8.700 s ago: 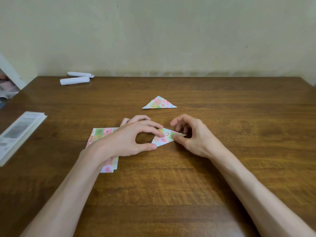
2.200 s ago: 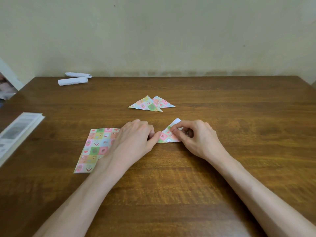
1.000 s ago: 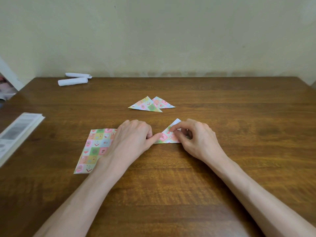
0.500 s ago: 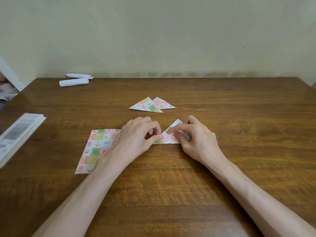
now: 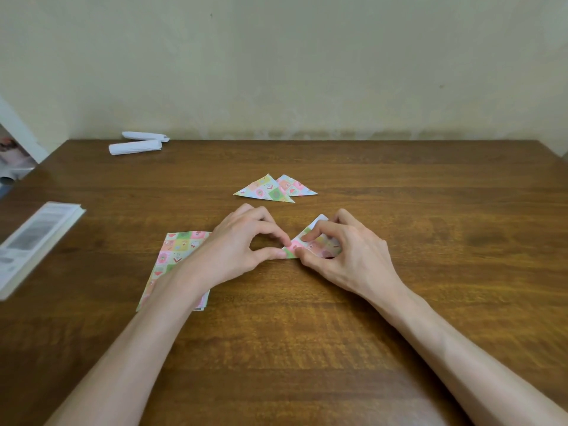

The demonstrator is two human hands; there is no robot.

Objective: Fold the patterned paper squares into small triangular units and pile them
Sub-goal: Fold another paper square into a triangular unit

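At a wooden table, our left hand pinches the left corner of a half-folded paper between thumb and forefinger. Our right hand, fingers curled over it, seems to pinch its other side. Two triangles overlap just beyond; the squares lie partly under our left forearm.

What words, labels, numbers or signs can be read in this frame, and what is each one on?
No text is legible.
On the book at the left table edge: grey print blocks, too blurred to read.
On the stack of patterned squares, the folded triangles and the piece being folded: small pictures like hearts, no readable words.
On the magazine page at far left: too blurred to read.
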